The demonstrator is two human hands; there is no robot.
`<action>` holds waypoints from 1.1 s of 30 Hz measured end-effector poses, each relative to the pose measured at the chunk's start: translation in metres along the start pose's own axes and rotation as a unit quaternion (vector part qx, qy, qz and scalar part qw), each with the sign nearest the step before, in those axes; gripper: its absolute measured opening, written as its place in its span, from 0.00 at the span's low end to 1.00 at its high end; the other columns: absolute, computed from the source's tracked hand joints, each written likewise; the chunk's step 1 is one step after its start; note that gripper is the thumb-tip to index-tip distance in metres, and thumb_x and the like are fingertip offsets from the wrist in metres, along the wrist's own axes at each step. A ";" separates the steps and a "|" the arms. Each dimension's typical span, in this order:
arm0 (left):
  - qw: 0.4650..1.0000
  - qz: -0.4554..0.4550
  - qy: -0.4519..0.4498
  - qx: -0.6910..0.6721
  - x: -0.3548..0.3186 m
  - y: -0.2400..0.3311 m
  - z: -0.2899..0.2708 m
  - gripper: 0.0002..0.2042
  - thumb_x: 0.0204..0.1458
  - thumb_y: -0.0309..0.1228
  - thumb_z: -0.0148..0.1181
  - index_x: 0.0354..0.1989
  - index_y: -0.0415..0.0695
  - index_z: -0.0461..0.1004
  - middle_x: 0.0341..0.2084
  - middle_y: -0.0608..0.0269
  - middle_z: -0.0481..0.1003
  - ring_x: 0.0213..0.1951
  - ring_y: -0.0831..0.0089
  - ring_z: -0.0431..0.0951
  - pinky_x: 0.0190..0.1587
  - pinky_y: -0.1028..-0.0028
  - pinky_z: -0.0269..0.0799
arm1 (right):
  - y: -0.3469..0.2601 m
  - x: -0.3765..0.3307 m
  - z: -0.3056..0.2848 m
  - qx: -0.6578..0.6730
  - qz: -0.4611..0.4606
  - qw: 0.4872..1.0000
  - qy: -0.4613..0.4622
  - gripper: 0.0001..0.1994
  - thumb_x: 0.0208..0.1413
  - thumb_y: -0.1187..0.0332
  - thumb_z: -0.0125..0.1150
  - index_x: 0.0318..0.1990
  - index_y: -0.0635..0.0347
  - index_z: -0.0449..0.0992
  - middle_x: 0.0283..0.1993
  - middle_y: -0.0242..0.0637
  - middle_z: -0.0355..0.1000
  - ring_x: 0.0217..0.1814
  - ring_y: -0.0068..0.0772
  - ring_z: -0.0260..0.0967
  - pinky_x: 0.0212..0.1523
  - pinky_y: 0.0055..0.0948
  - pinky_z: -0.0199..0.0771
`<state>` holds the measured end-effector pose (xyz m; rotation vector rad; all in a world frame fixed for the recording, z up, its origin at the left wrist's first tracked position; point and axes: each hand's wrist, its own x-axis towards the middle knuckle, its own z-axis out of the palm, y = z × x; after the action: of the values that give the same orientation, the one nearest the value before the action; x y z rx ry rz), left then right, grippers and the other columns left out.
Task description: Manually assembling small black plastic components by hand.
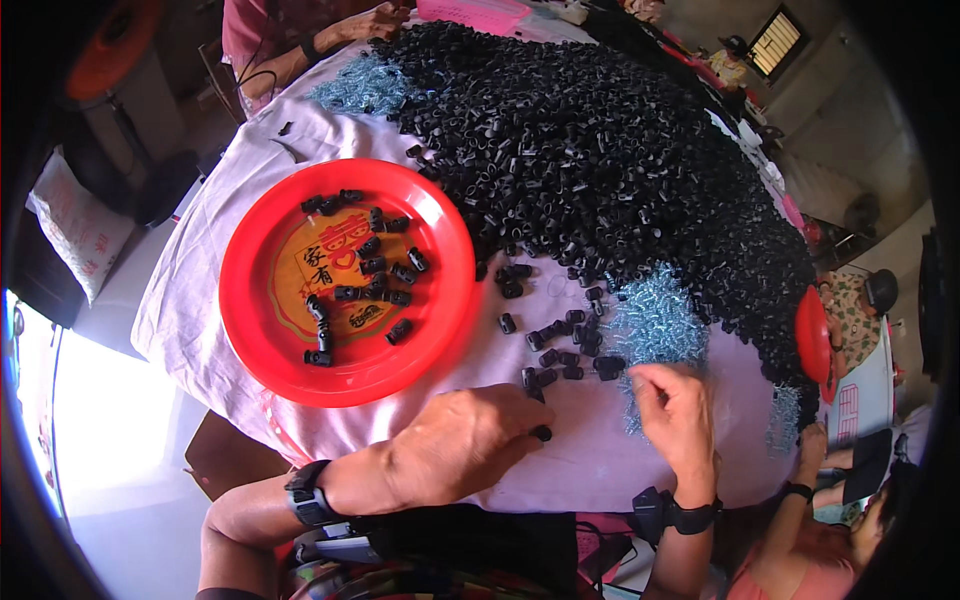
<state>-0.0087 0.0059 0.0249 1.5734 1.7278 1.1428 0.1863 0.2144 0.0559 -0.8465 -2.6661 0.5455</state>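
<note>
Left hand (470,440) pinching a small black plastic piece (541,433) on the worktop (600,450), right hand (678,410) fingers curled onto silvery springs (655,325) at 12 o'clock, red plate (255,330) at 10 o'clock

Red plate (250,300) w/ few parts, pink cloth (190,290).

Cloth-covered table (590,455); red plate (250,300); black parts heap (600,150); springs (655,325)
</note>
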 end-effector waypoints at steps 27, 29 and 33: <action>0.982 -0.054 0.178 0.038 0.006 -0.016 -0.014 0.32 0.53 0.15 0.59 0.70 0.36 0.63 0.47 0.49 0.75 0.38 0.62 0.81 0.38 0.68 0.77 | -0.029 0.006 0.033 0.060 -0.138 0.986 0.068 0.05 0.53 0.78 0.69 0.37 0.60 0.81 0.34 0.38 0.78 0.33 0.41 0.76 0.33 0.35 0.75; 0.970 0.006 0.227 0.087 0.009 -0.029 -0.015 0.34 0.52 0.13 0.56 0.71 0.36 0.62 0.50 0.45 0.73 0.41 0.54 0.80 0.41 0.66 0.77 | -0.031 0.001 0.034 0.122 -0.059 0.990 0.031 0.03 0.57 0.77 0.68 0.38 0.61 0.80 0.31 0.38 0.79 0.27 0.32 0.75 0.27 0.29 0.72; 0.980 -0.008 0.170 0.099 0.027 -0.020 -0.017 0.31 0.52 0.13 0.57 0.68 0.36 0.65 0.50 0.44 0.74 0.45 0.49 0.79 0.43 0.62 0.78 | -0.024 -0.009 0.037 0.185 -0.018 0.982 0.007 0.03 0.59 0.75 0.68 0.38 0.63 0.81 0.31 0.35 0.79 0.27 0.23 0.74 0.26 0.24 0.69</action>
<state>-0.0380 0.0292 0.0198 1.5414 2.1293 1.3257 0.1672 0.1811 0.0318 -0.6869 -2.4455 0.9825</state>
